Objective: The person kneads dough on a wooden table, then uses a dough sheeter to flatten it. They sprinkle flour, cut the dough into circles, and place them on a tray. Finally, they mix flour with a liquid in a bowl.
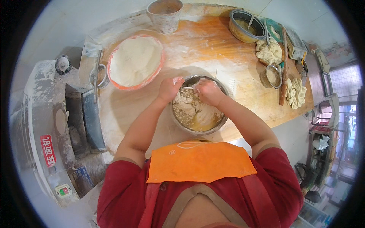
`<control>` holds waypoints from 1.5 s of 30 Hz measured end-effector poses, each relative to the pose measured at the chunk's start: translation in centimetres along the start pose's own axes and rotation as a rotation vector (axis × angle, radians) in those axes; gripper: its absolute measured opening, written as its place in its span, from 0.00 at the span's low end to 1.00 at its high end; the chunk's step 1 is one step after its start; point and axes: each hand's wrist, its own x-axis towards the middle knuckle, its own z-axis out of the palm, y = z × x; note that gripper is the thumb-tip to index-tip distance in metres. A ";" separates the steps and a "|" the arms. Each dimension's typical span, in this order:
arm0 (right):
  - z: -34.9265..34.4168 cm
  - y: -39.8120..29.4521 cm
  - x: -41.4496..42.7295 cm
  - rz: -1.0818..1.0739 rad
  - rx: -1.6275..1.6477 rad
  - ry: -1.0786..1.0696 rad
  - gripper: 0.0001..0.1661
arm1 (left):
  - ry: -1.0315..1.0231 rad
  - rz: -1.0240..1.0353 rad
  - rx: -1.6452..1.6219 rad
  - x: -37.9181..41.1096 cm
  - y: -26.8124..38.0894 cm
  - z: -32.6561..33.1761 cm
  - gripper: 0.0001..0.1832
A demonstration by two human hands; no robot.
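Note:
A round metal bowl (174, 121) stands in front of me, holding shaggy, lumpy flour dough (196, 107) with yellowish liquid around its lower part. My left hand (172, 87) is at the bowl's upper left rim, thumb and fingers close together; whether it grips the rim is hard to see. Over the upper right part of the bowl, my right hand (207, 90) has its fingers curled round one end of a thin, pale stick-like utensil (188, 87), which points left above the flour.
Flour fills a red-rimmed basin (162, 61) at upper left. A bucket (165, 21) stands at the back. On the right lie a pot (242, 32), dough (269, 51), a small bowl (272, 77), a wooden rolling pin (284, 68) and dough strips (295, 94). A floury machine (45, 114) is left.

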 end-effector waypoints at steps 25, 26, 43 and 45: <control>-5.5 -6.0 -3.9 0.567 -0.026 0.352 0.05 | 0.434 -0.225 0.117 -8.1 2.0 2.3 0.19; -5.2 -5.3 -3.9 0.595 -0.051 0.367 0.06 | 0.388 -0.220 0.187 -7.5 2.2 1.8 0.19; 1.6 1.2 0.7 0.200 0.039 0.176 0.03 | 0.023 0.040 0.012 0.7 0.0 0.9 0.18; 1.2 1.2 1.2 0.093 0.053 0.115 0.04 | -0.001 -0.009 0.048 1.1 -0.3 0.9 0.18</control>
